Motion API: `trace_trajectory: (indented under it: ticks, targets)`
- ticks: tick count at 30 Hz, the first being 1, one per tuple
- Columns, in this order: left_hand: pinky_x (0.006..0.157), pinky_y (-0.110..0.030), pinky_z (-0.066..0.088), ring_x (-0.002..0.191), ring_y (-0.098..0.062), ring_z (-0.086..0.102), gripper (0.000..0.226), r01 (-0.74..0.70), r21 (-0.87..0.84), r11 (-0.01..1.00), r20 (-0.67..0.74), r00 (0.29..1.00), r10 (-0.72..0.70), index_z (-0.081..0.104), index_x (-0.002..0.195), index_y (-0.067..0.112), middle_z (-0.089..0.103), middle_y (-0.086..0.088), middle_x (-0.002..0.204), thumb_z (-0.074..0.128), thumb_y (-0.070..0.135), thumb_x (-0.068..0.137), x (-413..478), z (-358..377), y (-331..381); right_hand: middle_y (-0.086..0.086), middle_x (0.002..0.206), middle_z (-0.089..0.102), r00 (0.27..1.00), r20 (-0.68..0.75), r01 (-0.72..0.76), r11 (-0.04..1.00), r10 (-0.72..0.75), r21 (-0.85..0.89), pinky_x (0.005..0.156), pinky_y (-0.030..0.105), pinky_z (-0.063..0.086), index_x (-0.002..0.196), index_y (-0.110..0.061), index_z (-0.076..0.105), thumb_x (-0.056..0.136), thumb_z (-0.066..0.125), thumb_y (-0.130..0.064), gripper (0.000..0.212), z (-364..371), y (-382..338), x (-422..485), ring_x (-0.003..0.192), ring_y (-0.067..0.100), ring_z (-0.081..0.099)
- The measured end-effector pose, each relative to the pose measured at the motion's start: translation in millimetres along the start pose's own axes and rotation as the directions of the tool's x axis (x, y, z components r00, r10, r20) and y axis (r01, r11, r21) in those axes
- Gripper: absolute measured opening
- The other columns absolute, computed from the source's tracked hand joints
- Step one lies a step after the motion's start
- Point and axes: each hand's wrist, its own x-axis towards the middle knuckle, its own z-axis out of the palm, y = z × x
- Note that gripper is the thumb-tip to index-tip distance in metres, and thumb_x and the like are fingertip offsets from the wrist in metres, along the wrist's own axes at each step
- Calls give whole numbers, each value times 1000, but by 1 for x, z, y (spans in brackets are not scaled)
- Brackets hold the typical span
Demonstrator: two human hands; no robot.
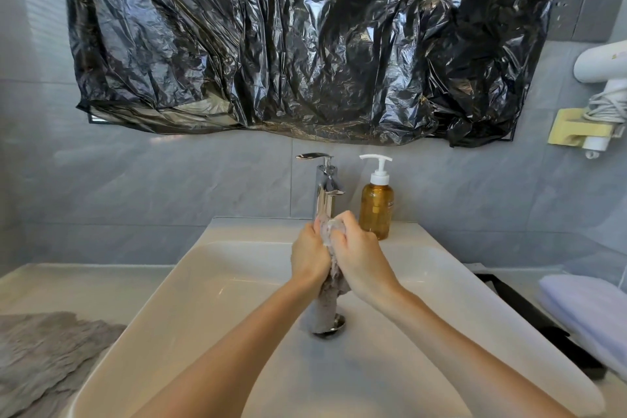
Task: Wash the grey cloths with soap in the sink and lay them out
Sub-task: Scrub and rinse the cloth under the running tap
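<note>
Both hands clamp one grey cloth over the sink (203,282). The left hand (310,256) and the right hand (359,256) meet knuckle to knuckle above the middle of the sink, fingers curled tight round the bunched upper part of the held cloth (325,310). A pale, wet-looking wad of it shows between the fingertips. The rest of the held cloth hangs straight down from the two fists as a twisted rope, and its lower end reaches the chrome drain (336,327) in the floor of the sink. Whether it rests on the drain or hangs just clear cannot be told. Both forearms enter from the near edge of the sink and converge on the grip. At the back rim of the sink stands the chrome tap (324,190), directly behind the hands. An amber soap bottle (376,210) with a white pump stands on the same rim, just to the tap's right. A second grey cloth (44,356) lies spread and crumpled on the counter left of the sink. Right of the sink lies a black bar (529,312), and beyond it a folded pale towel (590,309). On the wall above the sink hangs crinkled black plastic sheeting (305,37). A white hair dryer (604,64) sits in a yellow holder (573,129) up and to the right of the sink.
</note>
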Motion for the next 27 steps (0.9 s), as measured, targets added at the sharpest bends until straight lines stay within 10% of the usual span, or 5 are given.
trace_trajectory:
  ticks: [27]
  targets:
    - [74, -33, 43, 82, -20, 59, 46, -142, 42, 989, 7, 990, 142, 60, 80, 17, 66, -2, 82, 29, 41, 103, -16, 7, 12, -1, 85, 56, 976, 11, -218, 958, 220, 186, 74, 35, 46, 96, -15, 46, 101, 39, -30, 17, -11, 5, 11, 80, 15, 56]
